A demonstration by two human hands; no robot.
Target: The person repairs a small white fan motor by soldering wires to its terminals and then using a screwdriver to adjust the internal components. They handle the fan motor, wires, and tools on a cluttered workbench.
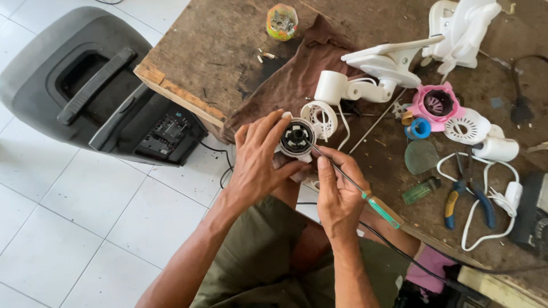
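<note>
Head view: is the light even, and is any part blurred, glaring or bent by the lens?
Head view: soft daylight, only faint shadows under the hands; left hand and the small motor it holds are sharp; right hand and its screwdriver are sharp too; white floor tiles are bright but keep their joints; the workbench edge and tile lines lean outward, a wide-lens effect.

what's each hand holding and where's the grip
The left hand grips the small round motor around its rim. The right hand pinches the thin tool along its metal shaft, green handle trailing behind.
</note>
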